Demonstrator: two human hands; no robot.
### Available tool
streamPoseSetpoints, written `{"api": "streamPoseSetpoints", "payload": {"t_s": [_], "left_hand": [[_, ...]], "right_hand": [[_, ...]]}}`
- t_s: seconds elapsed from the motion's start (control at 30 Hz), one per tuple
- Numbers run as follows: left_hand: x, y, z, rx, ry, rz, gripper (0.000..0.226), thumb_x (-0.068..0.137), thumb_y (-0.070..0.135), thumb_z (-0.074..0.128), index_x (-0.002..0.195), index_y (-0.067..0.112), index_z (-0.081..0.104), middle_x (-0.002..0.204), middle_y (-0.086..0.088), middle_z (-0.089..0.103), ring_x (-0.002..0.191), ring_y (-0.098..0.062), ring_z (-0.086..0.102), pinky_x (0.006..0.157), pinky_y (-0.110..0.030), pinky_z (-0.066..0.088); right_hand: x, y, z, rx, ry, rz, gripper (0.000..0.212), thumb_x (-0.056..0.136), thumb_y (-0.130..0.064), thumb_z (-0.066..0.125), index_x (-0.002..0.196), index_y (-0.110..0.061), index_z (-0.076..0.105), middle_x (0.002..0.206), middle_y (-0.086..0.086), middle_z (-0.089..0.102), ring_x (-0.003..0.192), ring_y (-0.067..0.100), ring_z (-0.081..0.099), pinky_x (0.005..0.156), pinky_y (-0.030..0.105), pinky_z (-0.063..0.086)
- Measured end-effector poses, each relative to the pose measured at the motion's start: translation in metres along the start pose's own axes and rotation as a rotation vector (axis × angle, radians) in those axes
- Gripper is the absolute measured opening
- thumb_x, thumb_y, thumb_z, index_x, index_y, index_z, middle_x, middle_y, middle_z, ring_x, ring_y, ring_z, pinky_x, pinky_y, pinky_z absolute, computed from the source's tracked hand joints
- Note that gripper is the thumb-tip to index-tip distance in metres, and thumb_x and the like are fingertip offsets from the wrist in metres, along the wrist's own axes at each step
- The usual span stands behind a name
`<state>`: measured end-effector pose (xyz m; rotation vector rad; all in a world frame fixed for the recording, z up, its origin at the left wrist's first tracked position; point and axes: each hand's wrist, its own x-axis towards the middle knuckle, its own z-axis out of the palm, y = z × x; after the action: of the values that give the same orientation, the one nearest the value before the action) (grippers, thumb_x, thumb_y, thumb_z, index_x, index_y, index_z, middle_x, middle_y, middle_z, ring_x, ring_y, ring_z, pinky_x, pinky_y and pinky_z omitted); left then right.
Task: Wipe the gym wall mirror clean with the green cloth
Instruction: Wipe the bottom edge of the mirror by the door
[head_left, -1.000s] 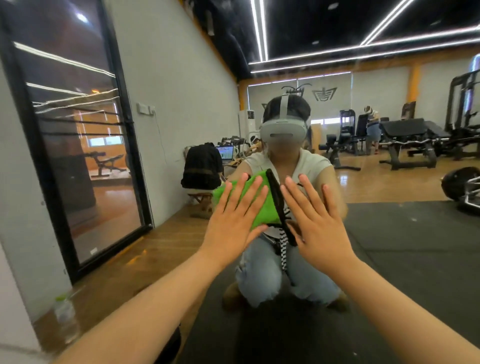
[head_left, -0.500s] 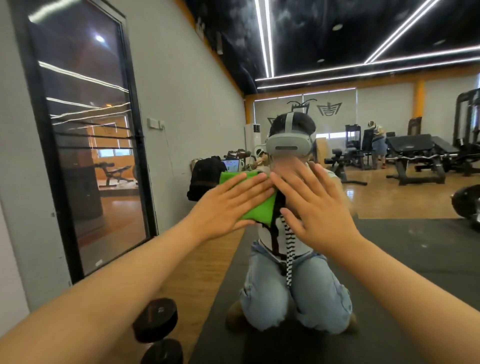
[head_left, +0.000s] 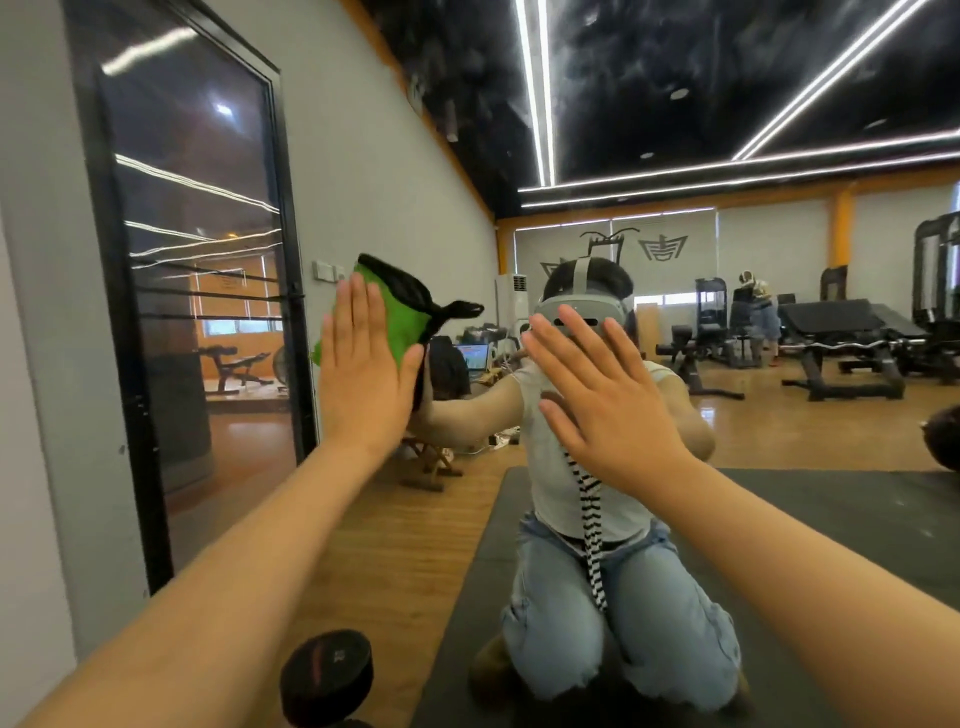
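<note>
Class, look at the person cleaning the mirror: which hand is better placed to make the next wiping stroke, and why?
The left hand: its flat fingers press the green cloth against the mirror. The right hand lies bare on the glass, apart from the cloth.

head cam, single view | I read it as worn by a kneeling person, headset (head_left: 583, 280) reflected | faces forward onto wall mirror (head_left: 779, 441) | close up: left grip (head_left: 363, 374), right grip (head_left: 608, 410) reach the glass

Left grip (head_left: 363, 374) presses the green cloth (head_left: 400, 317) flat against the mirror (head_left: 779, 441); right grip (head_left: 613, 415), fingers spread, seemingly touches it too.
</note>
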<state>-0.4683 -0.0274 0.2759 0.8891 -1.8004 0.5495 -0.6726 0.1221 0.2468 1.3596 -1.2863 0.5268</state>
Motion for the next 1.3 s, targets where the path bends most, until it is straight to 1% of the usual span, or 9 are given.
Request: {"api": "streamPoseSetpoints", "payload": {"t_s": [0.07,0.23,0.33,0.5,0.67,0.87,1.03,1.17,1.3], "left_hand": [[-0.018,0.009,0.009,-0.080,0.017,0.036,0.077,0.100,0.053,0.017,0.155,0.007,-0.011,0.165,-0.012,-0.014,0.151,-0.020,-0.019,0.125,-0.039,-0.005],[-0.033,-0.002,0.030,0.024,0.051,0.502,0.074,0.101,0.051,0.027,0.157,0.005,0.010,0.166,-0.011,0.005,0.153,-0.021,0.003,0.124,-0.036,0.000],[-0.025,-0.020,0.027,0.005,0.087,0.340,0.075,0.101,0.050,0.027,0.158,0.006,0.007,0.166,-0.014,0.003,0.153,-0.025,0.004,0.124,-0.037,0.001],[-0.040,0.002,0.024,-0.215,0.024,-0.048,0.077,0.099,0.057,0.011,0.154,0.011,-0.018,0.163,-0.008,-0.024,0.151,-0.018,-0.021,0.121,-0.031,-0.017],[-0.060,-0.022,0.034,-0.026,0.036,0.254,0.076,0.103,0.056,0.013,0.158,0.006,-0.004,0.166,-0.014,-0.002,0.154,-0.022,-0.003,0.123,-0.034,-0.006],[-0.048,-0.007,0.026,-0.240,-0.005,-0.123,0.077,0.096,0.060,0.007,0.153,0.015,-0.020,0.162,-0.002,-0.026,0.148,-0.011,-0.029,0.123,-0.035,-0.013],[-0.074,-0.014,0.043,-0.117,0.030,0.071,0.072,0.103,0.057,0.007,0.159,0.013,-0.001,0.167,-0.008,-0.004,0.154,-0.020,-0.005,0.124,-0.041,0.000],[-0.078,-0.018,0.044,-0.329,0.022,-0.309,0.074,0.098,0.060,0.009,0.154,0.020,-0.018,0.163,0.002,-0.023,0.151,-0.012,-0.020,0.125,-0.047,0.000],[-0.114,0.011,0.060,-0.192,0.048,-0.046,0.072,0.104,0.056,0.008,0.159,0.013,-0.010,0.167,-0.006,-0.012,0.154,-0.023,-0.006,0.124,-0.042,-0.001]], "right_hand": [[0.012,-0.008,0.005,-0.001,0.001,-0.016,0.060,0.101,-0.035,0.037,0.157,-0.014,0.029,0.164,0.005,0.023,0.154,0.023,0.014,0.122,0.052,0.015],[0.036,-0.021,0.011,-0.014,0.034,-0.083,0.058,0.102,-0.036,0.033,0.155,-0.013,0.033,0.163,0.005,0.028,0.152,0.023,0.019,0.124,0.046,0.011],[0.044,-0.013,0.011,-0.059,0.032,-0.076,0.057,0.101,-0.035,0.032,0.154,-0.013,0.034,0.162,0.006,0.030,0.151,0.023,0.022,0.122,0.048,0.014],[0.042,-0.006,0.014,-0.187,-0.001,-0.107,0.058,0.104,-0.037,0.025,0.156,-0.013,0.030,0.164,0.006,0.024,0.152,0.024,0.018,0.121,0.050,0.015],[0.041,-0.006,0.016,-0.225,0.009,-0.114,0.059,0.105,-0.038,0.024,0.157,-0.013,0.027,0.165,0.005,0.022,0.153,0.023,0.017,0.122,0.049,0.014],[0.041,-0.006,0.018,-0.244,-0.007,-0.099,0.059,0.105,-0.040,0.021,0.158,-0.014,0.023,0.166,0.004,0.017,0.154,0.022,0.012,0.123,0.048,0.011],[0.041,-0.005,0.018,-0.234,0.005,-0.111,0.059,0.105,-0.040,0.023,0.158,-0.013,0.025,0.165,0.005,0.020,0.153,0.023,0.015,0.122,0.049,0.013],[0.041,-0.007,0.017,-0.228,-0.011,-0.104,0.060,0.105,-0.041,0.020,0.158,-0.013,0.023,0.166,0.006,0.018,0.154,0.024,0.014,0.122,0.050,0.013],[0.040,-0.007,0.016,-0.227,-0.022,-0.097,0.060,0.105,-0.040,0.023,0.159,-0.014,0.021,0.166,0.005,0.015,0.154,0.023,0.011,0.123,0.050,0.011]]}}
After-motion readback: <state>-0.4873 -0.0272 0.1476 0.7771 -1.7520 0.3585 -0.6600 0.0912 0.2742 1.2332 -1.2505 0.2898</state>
